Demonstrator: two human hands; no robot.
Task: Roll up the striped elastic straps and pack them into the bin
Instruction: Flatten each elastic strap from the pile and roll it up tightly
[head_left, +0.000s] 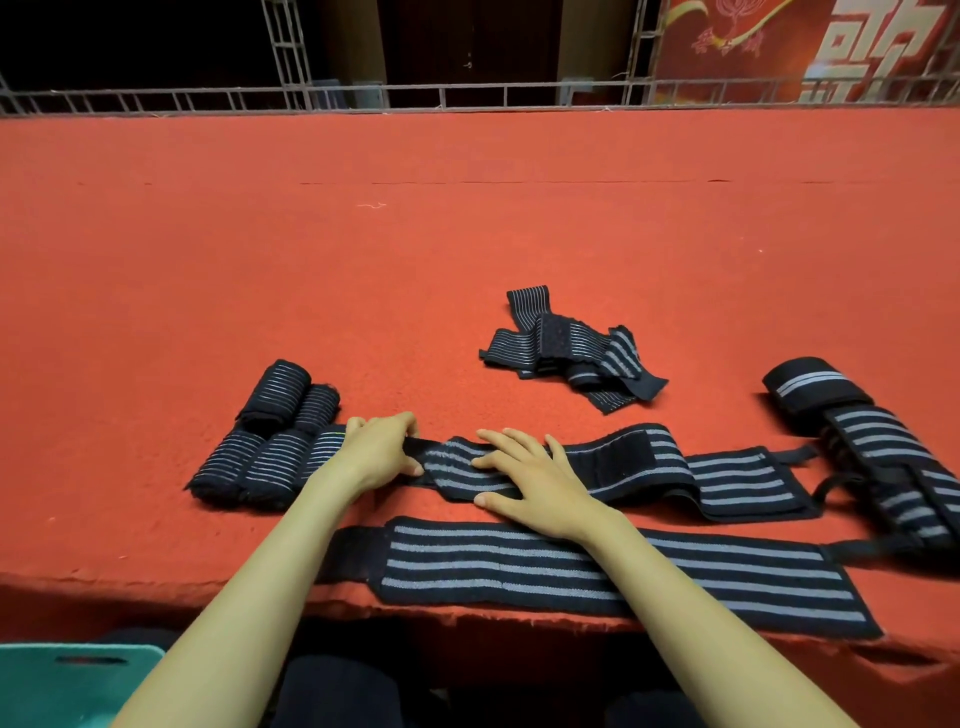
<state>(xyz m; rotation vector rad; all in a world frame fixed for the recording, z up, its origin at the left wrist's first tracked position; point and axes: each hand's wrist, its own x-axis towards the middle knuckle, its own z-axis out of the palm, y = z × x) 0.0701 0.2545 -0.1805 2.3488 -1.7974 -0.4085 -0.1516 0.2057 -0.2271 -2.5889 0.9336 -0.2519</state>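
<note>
A long black strap with grey stripes (727, 475) lies flat across the red table. My left hand (382, 449) pinches its left end between curled fingers and thumb. Just right of it, my right hand (524, 475) presses flat on the strap with fingers spread. A second flat striped strap (519, 564) lies nearer the table's front edge, under my right forearm. Several rolled straps (270, 441) sit in a cluster left of my left hand. The green bin (67, 680) shows at the bottom left, below the table edge.
A loose heap of thin-striped straps (566, 348) lies behind the hands at centre right. More wide-striped straps (872, 452), partly rolled, lie at the right edge. The red carpeted table (415, 234) stretches back to a metal truss rail (467, 96).
</note>
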